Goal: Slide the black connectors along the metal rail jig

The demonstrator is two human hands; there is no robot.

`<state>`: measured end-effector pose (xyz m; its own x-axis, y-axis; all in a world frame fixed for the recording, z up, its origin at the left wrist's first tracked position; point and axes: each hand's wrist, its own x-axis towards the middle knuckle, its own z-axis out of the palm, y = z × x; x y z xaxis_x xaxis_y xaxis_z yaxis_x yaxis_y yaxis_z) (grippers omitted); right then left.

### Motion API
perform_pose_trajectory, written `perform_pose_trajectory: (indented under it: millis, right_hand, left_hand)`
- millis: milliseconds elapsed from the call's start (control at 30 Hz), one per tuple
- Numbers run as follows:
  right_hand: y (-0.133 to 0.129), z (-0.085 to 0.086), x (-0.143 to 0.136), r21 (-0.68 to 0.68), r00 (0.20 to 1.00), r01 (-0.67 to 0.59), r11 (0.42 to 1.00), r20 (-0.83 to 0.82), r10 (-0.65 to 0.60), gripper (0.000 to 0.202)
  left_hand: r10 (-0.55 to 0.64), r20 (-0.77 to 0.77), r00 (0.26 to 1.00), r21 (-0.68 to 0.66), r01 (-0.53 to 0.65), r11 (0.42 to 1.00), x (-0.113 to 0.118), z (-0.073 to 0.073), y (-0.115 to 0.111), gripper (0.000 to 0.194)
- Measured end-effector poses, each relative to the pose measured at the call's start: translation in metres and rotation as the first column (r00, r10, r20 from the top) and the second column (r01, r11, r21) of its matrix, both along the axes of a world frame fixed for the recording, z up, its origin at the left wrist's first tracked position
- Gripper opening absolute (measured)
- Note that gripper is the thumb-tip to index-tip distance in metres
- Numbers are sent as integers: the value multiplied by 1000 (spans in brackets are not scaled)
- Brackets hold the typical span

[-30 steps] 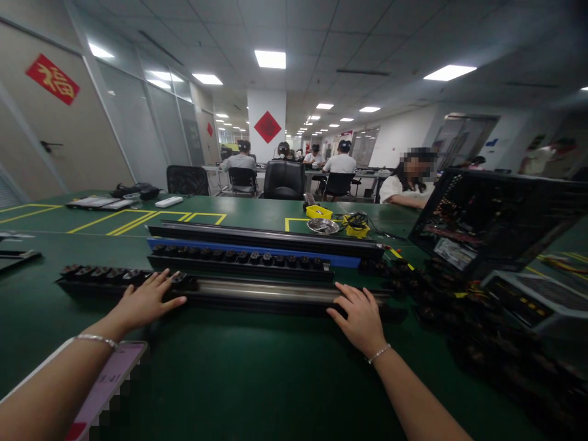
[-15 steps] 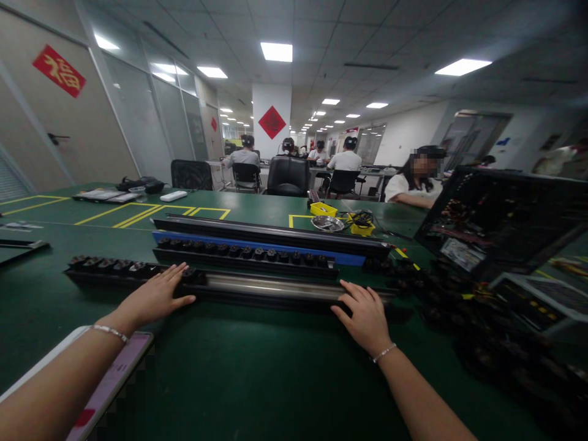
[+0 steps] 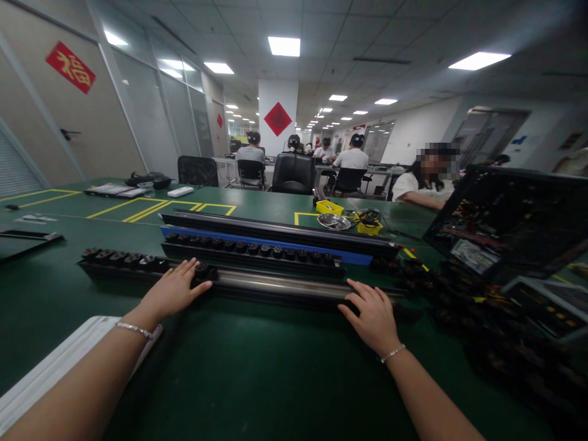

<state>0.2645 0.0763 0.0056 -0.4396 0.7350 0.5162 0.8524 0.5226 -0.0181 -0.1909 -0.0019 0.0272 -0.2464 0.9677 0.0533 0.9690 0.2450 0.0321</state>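
Observation:
A long black channel (image 3: 275, 294) lies across the green table in front of me, its inner face shiny metal along the bare stretch. A row of small black socket-like modules (image 3: 122, 257) fills its left part. Over the last of these modules rests my left hand (image 3: 172, 291), fingers stretched and thumb apart on the near side. Toward the channel's right end, my right hand (image 3: 372, 312) lies with spread fingers touching its near edge and top. Neither hand is closed round anything. Behind it sits a second black strip (image 3: 257, 254) with similar modules.
A blue strip (image 3: 358, 258) and another long black rail (image 3: 285, 229) lie farther back. At right are dark piled parts (image 3: 459, 306), a grey box (image 3: 551, 306) and an open black case (image 3: 519, 214). A metal dish (image 3: 334, 222) and yellow tray (image 3: 329, 207) stand beyond. A person sits at right.
The view has shifted, so the table items appear slightly farther right. My left hand has slid a little along the channel; both hands stay on it. The lit phone screen is now hidden.

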Motion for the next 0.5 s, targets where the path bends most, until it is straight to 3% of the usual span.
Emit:
perform_pose_trajectory:
  millis: [500]
  right_hand:
    - [0,0,0,0,1000,3,1000,14,-3,28]
  left_hand:
    - [70,-46,996,31,-69,997,37,-1,0,83]
